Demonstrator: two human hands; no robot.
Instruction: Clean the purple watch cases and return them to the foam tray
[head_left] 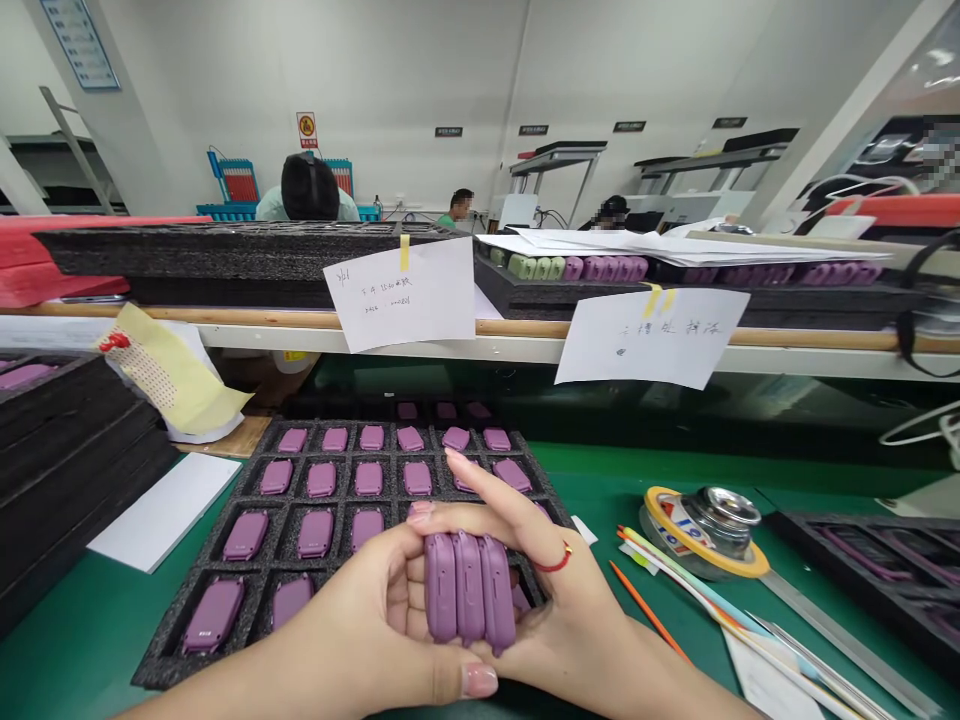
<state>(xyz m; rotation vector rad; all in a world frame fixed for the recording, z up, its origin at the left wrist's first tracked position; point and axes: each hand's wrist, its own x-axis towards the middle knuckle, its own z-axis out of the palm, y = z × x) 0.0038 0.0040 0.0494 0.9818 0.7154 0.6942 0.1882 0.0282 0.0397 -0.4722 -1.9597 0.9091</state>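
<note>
Three purple rounded cases (470, 590) stand side by side, pressed together between my hands. My left hand (375, 620) wraps round them from the left, its thumb under their lower end and its fingers behind. My right hand (570, 590), with a red string on a finger, holds them from the right, its index finger stretched out above. Beneath and behind my hands lies a black foam tray (251, 500) whose compartments hold several similar purple cases (245, 535). My hands hide part of its lower right compartments.
Right of the tray are a tape roll (705, 530), an orange stick (649, 610), a steel ruler (847, 640) and another black tray (885, 560). Stacked foam trays (75, 480) stand left. A shelf (525, 345) with papers and trays crosses ahead. People sit beyond it.
</note>
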